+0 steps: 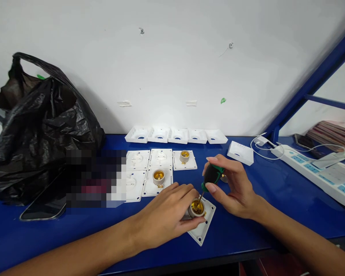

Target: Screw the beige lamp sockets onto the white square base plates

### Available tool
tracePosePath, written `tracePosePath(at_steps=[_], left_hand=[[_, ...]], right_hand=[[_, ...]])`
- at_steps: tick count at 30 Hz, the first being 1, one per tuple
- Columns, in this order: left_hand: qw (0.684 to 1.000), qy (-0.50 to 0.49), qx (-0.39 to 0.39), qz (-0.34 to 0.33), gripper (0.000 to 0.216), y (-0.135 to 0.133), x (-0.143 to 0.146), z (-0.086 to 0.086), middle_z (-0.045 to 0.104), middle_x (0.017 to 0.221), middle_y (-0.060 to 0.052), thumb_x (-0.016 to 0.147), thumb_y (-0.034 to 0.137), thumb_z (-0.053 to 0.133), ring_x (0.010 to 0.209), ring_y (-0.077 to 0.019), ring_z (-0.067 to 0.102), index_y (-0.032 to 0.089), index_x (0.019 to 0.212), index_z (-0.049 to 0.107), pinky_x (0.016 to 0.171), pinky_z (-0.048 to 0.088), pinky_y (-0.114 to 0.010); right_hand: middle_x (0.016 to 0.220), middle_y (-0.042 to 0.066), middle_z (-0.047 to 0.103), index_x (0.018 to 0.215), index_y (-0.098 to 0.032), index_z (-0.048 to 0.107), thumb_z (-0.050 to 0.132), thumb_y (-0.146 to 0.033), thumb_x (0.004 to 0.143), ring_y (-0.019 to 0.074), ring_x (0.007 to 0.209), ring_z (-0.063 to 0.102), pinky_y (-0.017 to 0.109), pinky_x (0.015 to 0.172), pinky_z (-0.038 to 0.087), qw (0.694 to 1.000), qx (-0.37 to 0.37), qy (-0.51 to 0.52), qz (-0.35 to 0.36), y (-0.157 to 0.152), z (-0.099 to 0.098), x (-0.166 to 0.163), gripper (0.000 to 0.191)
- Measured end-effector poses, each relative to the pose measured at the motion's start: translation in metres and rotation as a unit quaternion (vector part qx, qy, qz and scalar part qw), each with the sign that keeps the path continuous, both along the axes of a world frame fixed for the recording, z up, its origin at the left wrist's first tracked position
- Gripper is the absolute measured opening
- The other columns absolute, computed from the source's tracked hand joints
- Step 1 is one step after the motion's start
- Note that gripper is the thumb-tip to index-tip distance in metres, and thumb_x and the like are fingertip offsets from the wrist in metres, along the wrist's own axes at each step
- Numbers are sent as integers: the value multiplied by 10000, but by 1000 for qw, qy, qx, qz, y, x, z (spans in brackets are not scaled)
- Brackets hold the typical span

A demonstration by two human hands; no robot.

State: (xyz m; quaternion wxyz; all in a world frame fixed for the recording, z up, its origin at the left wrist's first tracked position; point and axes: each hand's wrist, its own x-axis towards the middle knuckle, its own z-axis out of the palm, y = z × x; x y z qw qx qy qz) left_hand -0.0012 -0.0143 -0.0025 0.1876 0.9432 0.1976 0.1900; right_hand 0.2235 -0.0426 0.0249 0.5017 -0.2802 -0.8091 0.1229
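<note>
My left hand [168, 212] is closed around a white lamp socket with a brass inside [197, 207], which sits on a white square plate [202, 226] near the front edge of the blue table. My right hand [235, 186] grips a short screwdriver with a green and black handle [212, 175]. Its tip points down into the socket's brass cup.
White plates, two with brass sockets [158, 177], lie in rows at mid-table [161, 158]. Several white back boxes [176, 135] line the wall. A black plastic bag [37, 122] and a phone [44, 205] are at left. A white power strip [319, 170] and cables are at right.
</note>
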Motion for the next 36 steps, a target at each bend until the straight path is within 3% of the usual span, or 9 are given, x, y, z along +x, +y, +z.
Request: tracePosePath(at_steps=[7,13,18,36], left_hand=[[1000,-8,0,2,327,0,0,-2,685,1130,-64,1042,353,691,986,-271,680,191,1295,560,964,551,-468],[999,-22,26,-1,222,0,2,1,671,1039,-46,1016,275,692,903,-255,646,200,1187,572,840,555,-415],[999,-22,32,5,149,-2,1,3,663,1030,-45,995,226,657,925,-257,653,221,1105,556,827,546,-398],[999,-12,42,7,284,-1,1,1,660,1041,-40,968,227,723,931,-255,636,200,1213,582,905,538,-430]], right_hand=[[929,17,605,1578,-323,427,654,-104,983,211,824,621,337,632,525,1000,3,2,3,1,1,1,674],[913,21,613,1568,-292,441,660,-132,979,220,821,627,340,616,529,1000,16,-6,6,2,1,1,648],[907,19,612,1570,-294,438,660,-133,976,221,824,630,345,621,534,1000,21,-5,5,2,1,2,654],[871,-13,583,1496,-283,492,714,-89,941,179,731,569,317,592,500,999,44,7,-12,3,0,2,629]])
